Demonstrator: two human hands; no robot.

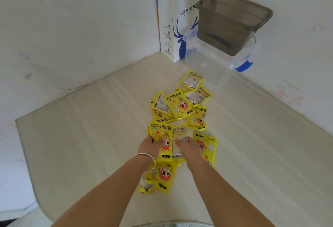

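Several yellow hand-warmer packets lie scattered on a pale table. My left hand, with a silver bangle on the wrist, grips a yellow packet by its lower part, thumb on its printed front. My right hand pinches a second packet that shows its shiny back side, right beside the first. Both packets are held just above the pile. More packets lie under my wrists and to the right.
In the far corner stand a white paper bag with blue print and a dark translucent tub stacked on a clear box with blue clips. A clear container sits in front. White walls enclose the back and right.
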